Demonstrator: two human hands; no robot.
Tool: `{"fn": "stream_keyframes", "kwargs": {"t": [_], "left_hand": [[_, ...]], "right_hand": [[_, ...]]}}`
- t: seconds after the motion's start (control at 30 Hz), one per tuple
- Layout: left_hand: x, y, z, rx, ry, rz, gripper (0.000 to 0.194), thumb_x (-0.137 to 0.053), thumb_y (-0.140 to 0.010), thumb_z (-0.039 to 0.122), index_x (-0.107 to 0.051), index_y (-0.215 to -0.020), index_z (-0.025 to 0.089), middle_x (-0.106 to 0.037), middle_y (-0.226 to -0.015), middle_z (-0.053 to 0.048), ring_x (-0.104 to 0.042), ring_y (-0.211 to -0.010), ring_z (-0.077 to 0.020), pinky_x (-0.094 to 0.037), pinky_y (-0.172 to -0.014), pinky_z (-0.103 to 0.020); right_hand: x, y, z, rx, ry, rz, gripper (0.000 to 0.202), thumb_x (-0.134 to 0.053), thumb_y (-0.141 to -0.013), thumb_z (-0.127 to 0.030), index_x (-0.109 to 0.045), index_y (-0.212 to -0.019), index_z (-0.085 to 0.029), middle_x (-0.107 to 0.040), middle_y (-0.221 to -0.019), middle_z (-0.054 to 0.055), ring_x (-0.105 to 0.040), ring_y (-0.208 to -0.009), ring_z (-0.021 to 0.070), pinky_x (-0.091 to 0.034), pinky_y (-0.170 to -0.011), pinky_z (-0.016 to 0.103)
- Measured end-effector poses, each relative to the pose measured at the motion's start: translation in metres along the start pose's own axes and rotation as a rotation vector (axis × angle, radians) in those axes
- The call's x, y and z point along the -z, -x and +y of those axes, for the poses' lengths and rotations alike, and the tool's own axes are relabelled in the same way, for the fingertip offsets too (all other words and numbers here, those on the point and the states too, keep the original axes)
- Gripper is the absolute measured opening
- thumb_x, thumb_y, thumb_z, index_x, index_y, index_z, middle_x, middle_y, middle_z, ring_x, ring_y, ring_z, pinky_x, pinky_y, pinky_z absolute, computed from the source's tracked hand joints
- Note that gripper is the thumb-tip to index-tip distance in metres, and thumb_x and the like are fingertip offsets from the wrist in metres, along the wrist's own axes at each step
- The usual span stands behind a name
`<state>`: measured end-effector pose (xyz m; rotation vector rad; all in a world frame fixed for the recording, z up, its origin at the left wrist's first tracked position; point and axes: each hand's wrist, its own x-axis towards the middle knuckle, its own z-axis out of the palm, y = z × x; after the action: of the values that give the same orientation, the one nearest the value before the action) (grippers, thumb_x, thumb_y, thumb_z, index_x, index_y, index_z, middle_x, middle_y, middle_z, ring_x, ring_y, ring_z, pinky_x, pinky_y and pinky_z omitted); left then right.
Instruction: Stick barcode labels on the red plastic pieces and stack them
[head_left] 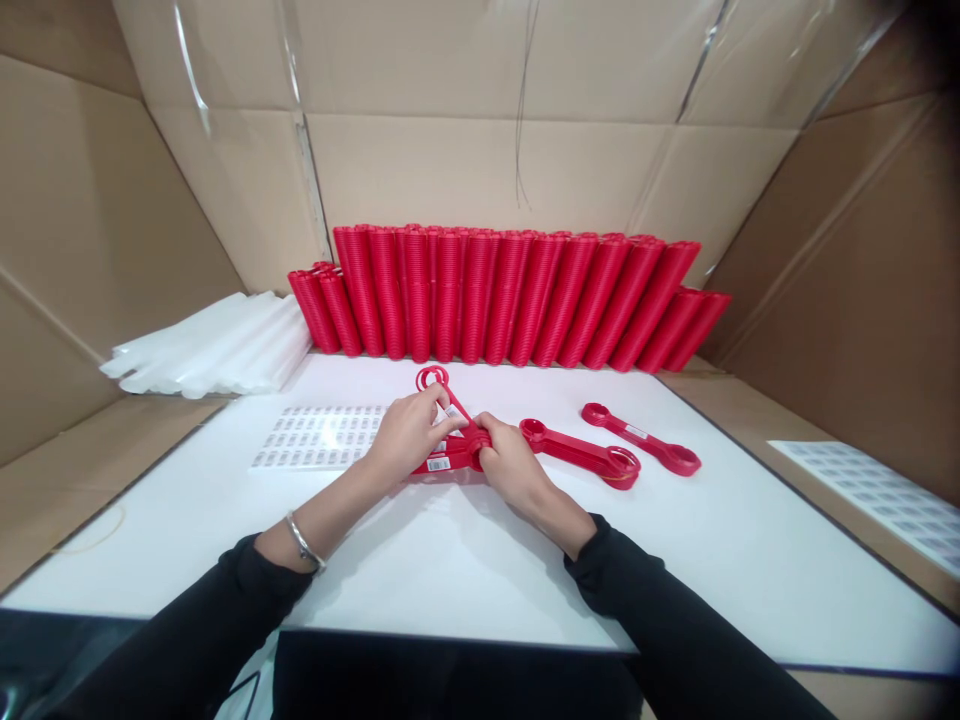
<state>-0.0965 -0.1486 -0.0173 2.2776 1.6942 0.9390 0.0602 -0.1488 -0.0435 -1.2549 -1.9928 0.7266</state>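
Several red plastic pieces with ringed ends are fanned out between my two hands above the white table. My right hand is closed round their gathered ring ends. My left hand pinches at one piece that angles up and away from the others, near a small white barcode label. Small labels also show on the lower pieces. Right of my hands lies a stack of red pieces, and farther right another stack with a label on its bar. A sheet of barcode labels lies left of my left hand.
Tall stacks of red pieces line the back of the white table. White plastic sleeves or foam lie at the back left. A second label sheet rests at the right on cardboard. Cardboard walls enclose the back and sides.
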Motion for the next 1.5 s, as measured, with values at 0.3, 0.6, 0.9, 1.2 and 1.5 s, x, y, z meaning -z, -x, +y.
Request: {"fn": "stream_keyframes", "kwargs": {"t": [0.3, 0.6, 0.9, 1.2, 1.5], "left_hand": [[0.003, -0.009, -0.023, 0.092, 0.026, 0.165, 0.036, -0.041, -0.085, 0.046, -0.041, -0.109, 0.020, -0.060, -0.087, -0.004, -0.057, -0.077, -0.0196, -0.040, -0.066, -0.029], [0.007, -0.014, -0.030, 0.042, 0.139, 0.133, 0.019, -0.036, -0.079, 0.018, -0.043, -0.097, 0.020, -0.056, -0.080, -0.002, -0.053, -0.069, -0.0158, -0.038, -0.065, -0.028], [0.011, -0.027, -0.073, 0.119, -0.147, -0.089, 0.024, -0.044, -0.078, 0.036, -0.054, -0.068, 0.017, -0.056, -0.066, -0.002, -0.051, -0.064, -0.0161, -0.037, -0.061, -0.026], [-0.002, -0.029, -0.087, -0.008, -0.338, -0.207, 0.020, -0.046, -0.076, 0.025, -0.062, -0.082, 0.017, -0.053, -0.087, -0.007, -0.056, -0.077, -0.0191, -0.043, -0.073, -0.029], [0.028, -0.025, -0.066, 0.102, 0.312, -0.217, 0.016, -0.055, -0.069, 0.030, -0.057, -0.067, 0.015, -0.056, -0.068, -0.002, -0.052, -0.062, -0.0123, -0.042, -0.059, -0.024]], "right_hand": [[-0.002, 0.001, -0.001, 0.003, -0.067, -0.027, 0.023, -0.036, -0.065, -0.007, -0.050, -0.079, -0.018, -0.062, -0.079, 0.005, -0.055, -0.069, 0.0166, -0.037, -0.059, 0.024], [0.007, -0.003, 0.003, -0.009, -0.034, 0.051, 0.022, -0.036, -0.063, -0.006, -0.049, -0.075, -0.018, -0.061, -0.074, 0.003, -0.055, -0.069, 0.0167, -0.037, -0.061, 0.024], [0.008, -0.002, 0.003, 0.020, -0.051, -0.025, 0.022, -0.035, -0.063, -0.006, -0.049, -0.074, -0.019, -0.060, -0.070, 0.002, -0.053, -0.065, 0.0155, -0.035, -0.057, 0.023], [0.003, 0.001, 0.006, 0.023, -0.056, -0.084, 0.024, -0.035, -0.062, -0.005, -0.050, -0.076, -0.018, -0.061, -0.073, 0.002, -0.052, -0.064, 0.0148, -0.033, -0.055, 0.023], [0.004, -0.002, 0.008, -0.043, 0.009, -0.026, 0.019, -0.036, -0.065, -0.006, -0.048, -0.073, -0.018, -0.061, -0.074, 0.005, -0.055, -0.068, 0.0169, -0.035, -0.059, 0.024]]}}
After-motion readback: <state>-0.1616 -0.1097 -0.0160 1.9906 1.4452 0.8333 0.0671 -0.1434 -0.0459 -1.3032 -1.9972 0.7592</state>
